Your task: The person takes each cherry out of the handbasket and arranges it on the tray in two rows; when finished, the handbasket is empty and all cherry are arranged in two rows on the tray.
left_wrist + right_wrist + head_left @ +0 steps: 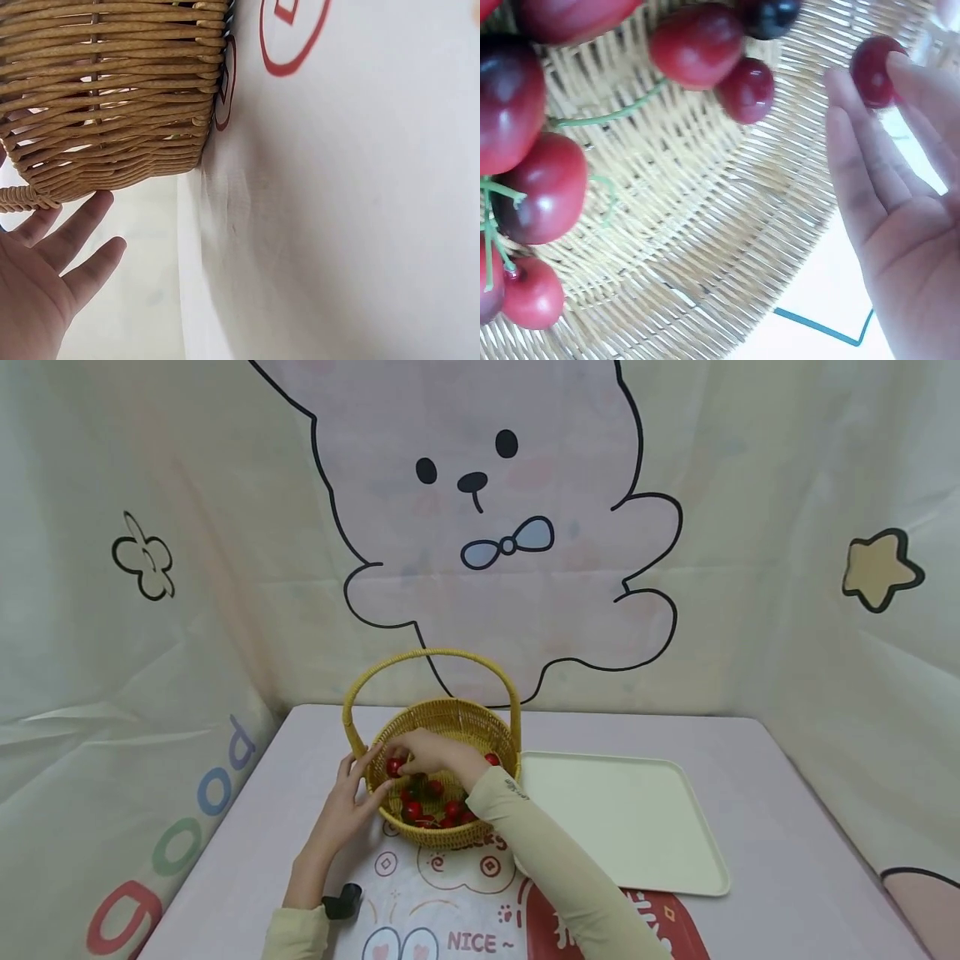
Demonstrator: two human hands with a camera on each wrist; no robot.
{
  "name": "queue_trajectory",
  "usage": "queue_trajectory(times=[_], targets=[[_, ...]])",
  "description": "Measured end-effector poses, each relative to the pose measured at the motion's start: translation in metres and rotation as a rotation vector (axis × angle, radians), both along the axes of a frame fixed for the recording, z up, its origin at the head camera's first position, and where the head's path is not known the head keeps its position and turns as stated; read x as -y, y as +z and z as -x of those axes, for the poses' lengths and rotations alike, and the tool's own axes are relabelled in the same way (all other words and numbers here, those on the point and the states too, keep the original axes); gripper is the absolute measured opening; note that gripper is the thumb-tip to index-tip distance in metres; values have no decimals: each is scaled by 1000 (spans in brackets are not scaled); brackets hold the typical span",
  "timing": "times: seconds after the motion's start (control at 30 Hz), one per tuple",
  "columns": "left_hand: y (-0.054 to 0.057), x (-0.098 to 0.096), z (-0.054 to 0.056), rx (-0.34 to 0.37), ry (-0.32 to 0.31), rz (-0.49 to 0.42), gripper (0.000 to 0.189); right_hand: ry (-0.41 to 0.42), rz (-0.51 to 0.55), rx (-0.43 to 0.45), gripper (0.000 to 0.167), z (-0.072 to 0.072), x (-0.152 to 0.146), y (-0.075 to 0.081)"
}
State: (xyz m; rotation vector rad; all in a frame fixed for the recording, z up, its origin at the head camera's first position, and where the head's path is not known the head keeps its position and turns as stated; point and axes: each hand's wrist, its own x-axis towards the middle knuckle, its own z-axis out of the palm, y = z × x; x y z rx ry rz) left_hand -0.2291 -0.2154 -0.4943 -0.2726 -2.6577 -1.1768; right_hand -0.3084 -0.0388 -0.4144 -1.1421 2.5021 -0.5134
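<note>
A yellow wicker basket [442, 837] with a tall arched handle stands on the table with several dark red cherries [412, 811] inside, some with green stems. My right hand [429, 750] reaches over the basket and pinches one cherry [868, 73] between thumb and fingers, near the inner wall on the left. At the left side my left hand [352, 797] holds the basket's rim close to the handle base, thumb over the rim. In the left wrist view its other fingers [79, 225] spread along the outer weave. The right forearm hides part of the basket's right side.
A pale cream rectangular tray [622, 818] lies to the right of the basket, partly behind the right sleeve. A printed mat [468, 935] with red and white drawings covers the table's front. Cartoon-printed curtains [480, 593] surround the table at the back and sides.
</note>
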Motion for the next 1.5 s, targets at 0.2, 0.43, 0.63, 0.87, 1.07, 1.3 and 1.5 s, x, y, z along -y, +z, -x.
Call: queue_trajectory(times=[0.2, 0.43, 0.63, 0.87, 1.07, 1.3, 1.5], targets=[[1, 2, 0, -2, -3, 3, 62, 47, 53, 0, 32, -5, -7, 11], [-2, 2, -4, -13, -9, 21, 63, 23, 126, 26, 34, -7, -24, 9], [1, 1, -3, -11, -10, 23, 63, -7, 210, 32, 33, -8, -40, 9], [-1, 0, -2, 0, -7, 9, 63, -64, 275, 78, 38, -15, -54, 8], [-2, -1, -2, -5, -3, 5, 64, -91, 280, 21, 37, -25, -69, 12], [-1, -2, -1, -8, 1, 12, 64, -122, 334, -1, 37, -33, -92, 13], [0, -2, -2, -11, 7, 18, 65, -124, 352, -7, 35, -42, -112, 15]])
